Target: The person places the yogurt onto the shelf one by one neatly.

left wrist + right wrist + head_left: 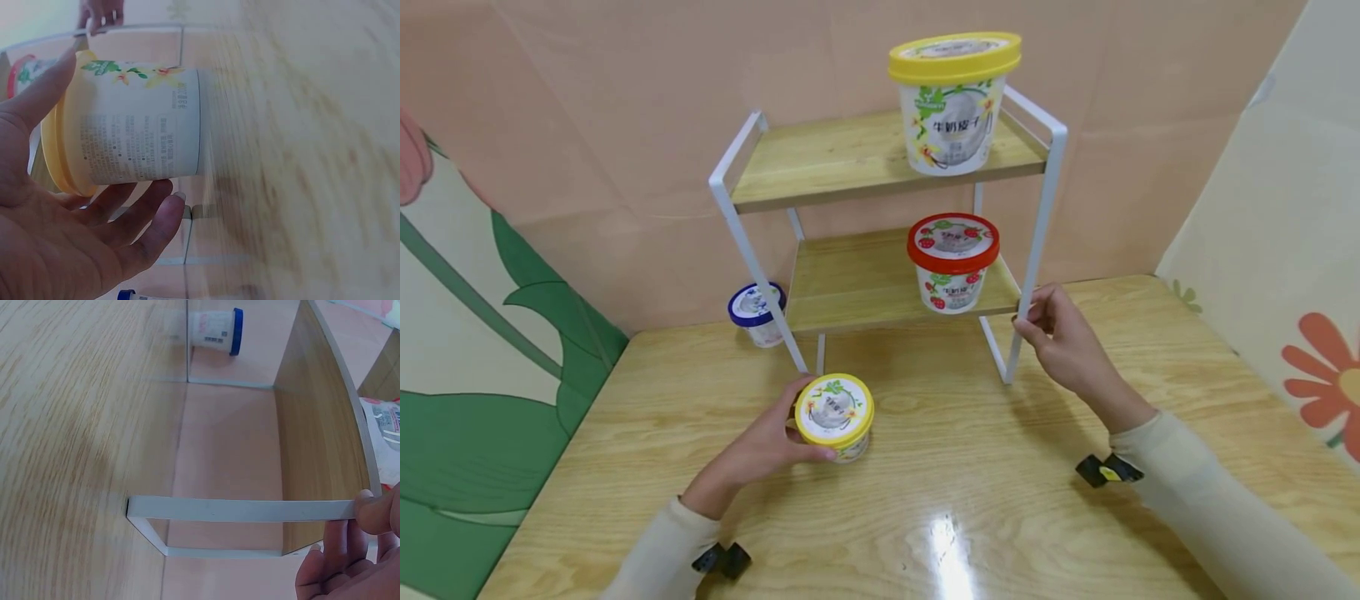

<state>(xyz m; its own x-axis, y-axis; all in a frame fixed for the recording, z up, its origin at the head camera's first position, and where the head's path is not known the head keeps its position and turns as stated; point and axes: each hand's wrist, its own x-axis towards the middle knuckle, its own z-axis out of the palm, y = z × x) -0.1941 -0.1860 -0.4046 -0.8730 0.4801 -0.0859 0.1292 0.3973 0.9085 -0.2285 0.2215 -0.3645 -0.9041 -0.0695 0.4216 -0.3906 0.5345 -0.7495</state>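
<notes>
Tub with a yellow lid (834, 415), upright on the wooden counter (970, 467) as far as we can judge, is just in front of a two-tier shelf rack (827, 154), near its left front post. We find the left hand (766, 446) curved around it, thumb on one side, fingers (156, 230) on the other. The right hand (1067, 343) pinches the rack's right front post (1039, 225) between thumb and fingers.

We expect the tub to be light, though we cannot tell whether it is full. Its smooth wall looks like card, perhaps a little slippery and easily dented; we would grip just under the lid, where the rim should be stiffer.

From the head view alone we get the whole layout: another yellow-lidded tub (951, 117) above, a red-lidded tub (953, 271) below it. The left wrist view adds small print on the held tub's side. The right wrist view lets us see the lower shelf's underside (319, 425) and, beyond, a blue-lidded tub (215, 331).
</notes>
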